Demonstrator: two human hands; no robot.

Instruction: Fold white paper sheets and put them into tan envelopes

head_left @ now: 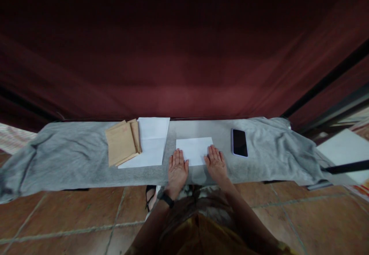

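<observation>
A white sheet of paper (194, 150) lies flat on the grey cloth, directly in front of me. My left hand (177, 169) rests palm down at its left edge, fingers stretched out; a dark watch (165, 199) is on that wrist. At the paper's right edge, my right hand (216, 163) also lies flat with its fingers extended. Both thumbs point inward over the paper or its near corners. Neither hand grips anything.
Brown envelopes (121, 143) overlap a stack of larger white sheets (152, 141) to the left. A phone (240, 143) with a dark screen lies on the right. The grey cloth (80, 159) covers a narrow table against a dark red panel (184, 70). Tiled floor (86, 209) shows below.
</observation>
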